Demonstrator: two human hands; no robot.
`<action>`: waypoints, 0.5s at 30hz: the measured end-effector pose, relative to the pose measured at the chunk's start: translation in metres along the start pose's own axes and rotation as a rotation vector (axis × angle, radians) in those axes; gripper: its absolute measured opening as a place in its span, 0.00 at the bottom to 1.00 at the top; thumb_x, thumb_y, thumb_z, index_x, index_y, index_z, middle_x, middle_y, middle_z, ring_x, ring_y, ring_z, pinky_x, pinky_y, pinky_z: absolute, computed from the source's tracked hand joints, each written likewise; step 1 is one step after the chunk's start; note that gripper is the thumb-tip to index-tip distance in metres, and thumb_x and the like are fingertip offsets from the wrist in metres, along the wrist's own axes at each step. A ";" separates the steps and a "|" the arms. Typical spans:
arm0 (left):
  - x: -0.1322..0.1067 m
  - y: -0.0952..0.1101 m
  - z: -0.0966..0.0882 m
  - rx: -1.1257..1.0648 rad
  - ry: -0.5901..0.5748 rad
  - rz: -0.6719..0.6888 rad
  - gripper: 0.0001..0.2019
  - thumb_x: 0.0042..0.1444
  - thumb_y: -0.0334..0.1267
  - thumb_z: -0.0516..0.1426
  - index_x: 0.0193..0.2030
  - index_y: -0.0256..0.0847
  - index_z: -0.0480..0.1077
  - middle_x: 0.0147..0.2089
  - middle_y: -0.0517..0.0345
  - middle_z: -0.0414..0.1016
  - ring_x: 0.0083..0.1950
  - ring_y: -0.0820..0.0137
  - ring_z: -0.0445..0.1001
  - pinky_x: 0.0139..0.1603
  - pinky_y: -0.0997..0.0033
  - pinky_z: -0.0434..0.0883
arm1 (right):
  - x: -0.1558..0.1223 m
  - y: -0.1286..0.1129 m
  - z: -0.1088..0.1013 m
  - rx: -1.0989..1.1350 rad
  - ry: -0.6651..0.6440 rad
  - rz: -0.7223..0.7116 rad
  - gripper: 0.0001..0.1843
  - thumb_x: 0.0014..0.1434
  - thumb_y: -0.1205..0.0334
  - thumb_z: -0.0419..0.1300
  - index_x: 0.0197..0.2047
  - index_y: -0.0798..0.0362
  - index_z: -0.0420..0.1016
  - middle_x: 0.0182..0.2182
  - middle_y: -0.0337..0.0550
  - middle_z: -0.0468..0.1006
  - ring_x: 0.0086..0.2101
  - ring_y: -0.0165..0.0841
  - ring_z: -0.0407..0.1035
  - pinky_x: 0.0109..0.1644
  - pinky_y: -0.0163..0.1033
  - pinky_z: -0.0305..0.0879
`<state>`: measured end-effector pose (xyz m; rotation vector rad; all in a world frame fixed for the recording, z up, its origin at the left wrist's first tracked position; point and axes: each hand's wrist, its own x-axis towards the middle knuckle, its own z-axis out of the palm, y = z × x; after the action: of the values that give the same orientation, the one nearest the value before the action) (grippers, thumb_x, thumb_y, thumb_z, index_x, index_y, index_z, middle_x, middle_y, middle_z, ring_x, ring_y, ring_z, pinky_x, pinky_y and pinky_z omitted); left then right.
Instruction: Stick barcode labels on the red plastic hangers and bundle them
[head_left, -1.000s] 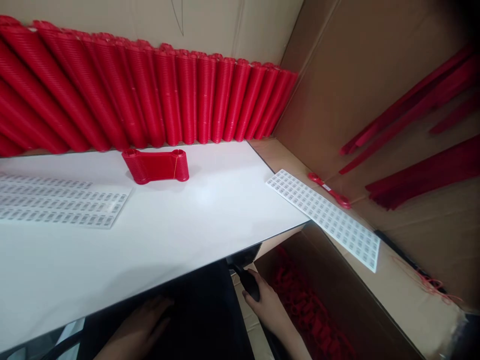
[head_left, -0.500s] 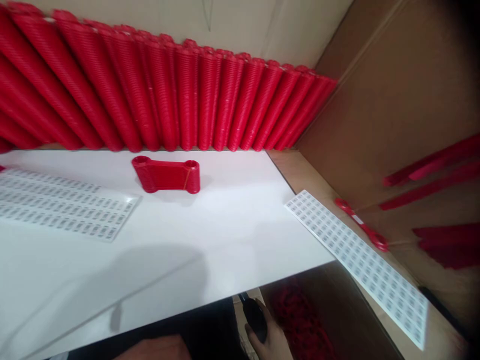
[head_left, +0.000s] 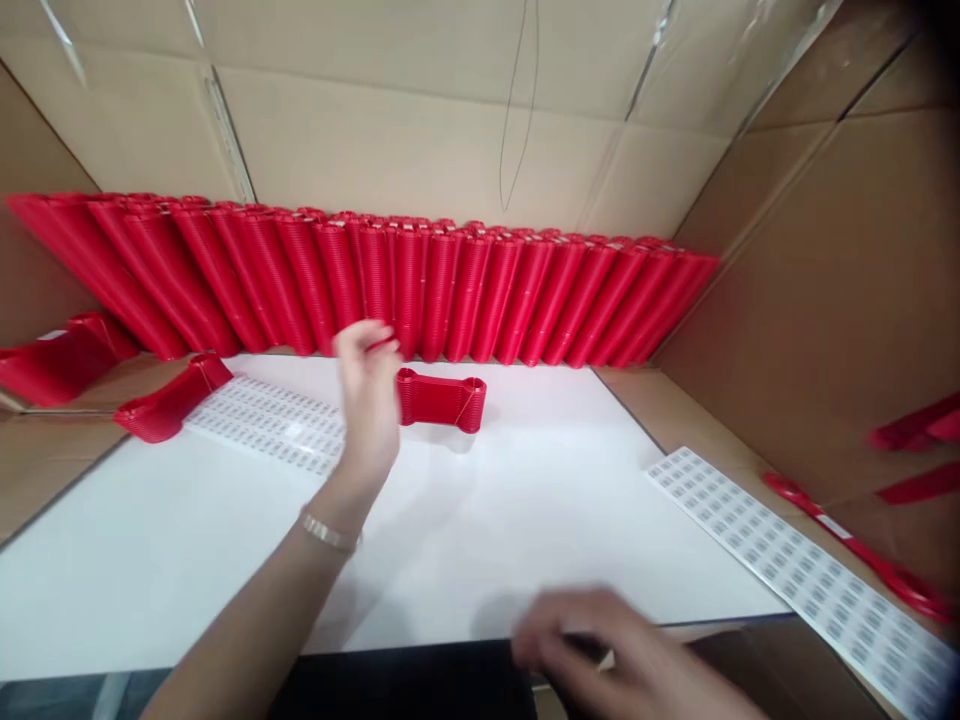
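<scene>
My left hand (head_left: 367, 400) reaches over the white table, bent at the wrist, with a pale band on it. Its fingers curl and are smeared by motion; a bit of red shows between them, and I cannot make out whether it is held. Just right of it stands a short bundle of flat red pieces (head_left: 439, 402) with ring-shaped ends, a thin band across it. My right hand (head_left: 592, 640) is low at the table's front edge, blurred, fingers bent. Something dark shows between its thumb and fingers; I cannot tell whether it is held.
Tall red stacks (head_left: 442, 300) line the cardboard back wall (head_left: 405, 130). Label sheets lie on the left (head_left: 270, 420) and the right (head_left: 795, 560). Beside the right sheet is one red piece with a white label (head_left: 855, 540). More red bundles (head_left: 174, 398) are at left.
My left hand has risen from the bottom edge to beside the red bundle. My right hand, which held a black rounded thing below the table edge, has moved up. The view has shifted.
</scene>
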<state>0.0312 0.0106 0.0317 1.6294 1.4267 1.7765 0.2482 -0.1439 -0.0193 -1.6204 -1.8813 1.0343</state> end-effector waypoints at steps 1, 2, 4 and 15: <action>0.017 -0.003 0.013 0.178 -0.122 0.126 0.17 0.57 0.33 0.41 0.54 0.45 0.52 0.55 0.51 0.61 0.57 0.66 0.62 0.54 0.60 0.64 | 0.024 -0.014 -0.013 0.010 -0.071 -0.151 0.10 0.54 0.54 0.54 0.31 0.44 0.77 0.32 0.38 0.79 0.35 0.35 0.72 0.42 0.39 0.67; 0.032 -0.007 0.024 0.376 -0.315 0.239 0.17 0.58 0.34 0.41 0.54 0.42 0.54 0.56 0.49 0.61 0.58 0.64 0.60 0.56 0.57 0.61 | 0.052 -0.026 -0.026 0.021 0.028 -0.243 0.13 0.57 0.56 0.51 0.32 0.48 0.75 0.33 0.40 0.78 0.36 0.34 0.71 0.43 0.39 0.66; 0.056 -0.019 0.037 0.612 -0.711 0.391 0.16 0.58 0.39 0.45 0.53 0.42 0.60 0.54 0.50 0.64 0.56 0.60 0.62 0.56 0.53 0.58 | 0.109 -0.043 -0.046 -0.020 0.237 -0.337 0.15 0.59 0.60 0.47 0.33 0.52 0.74 0.35 0.44 0.77 0.38 0.34 0.70 0.44 0.39 0.64; 0.069 -0.076 0.031 0.784 -1.056 0.429 0.05 0.51 0.40 0.55 0.31 0.42 0.70 0.32 0.58 0.75 0.33 0.66 0.73 0.30 0.73 0.64 | 0.236 -0.039 -0.040 -0.023 0.107 -0.235 0.14 0.46 0.63 0.55 0.13 0.54 0.61 0.14 0.36 0.62 0.22 0.30 0.61 0.27 0.35 0.55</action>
<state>0.0118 0.1121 0.0024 2.7707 1.2734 0.1652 0.2038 0.0935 0.0040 -1.3964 -1.9611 0.8146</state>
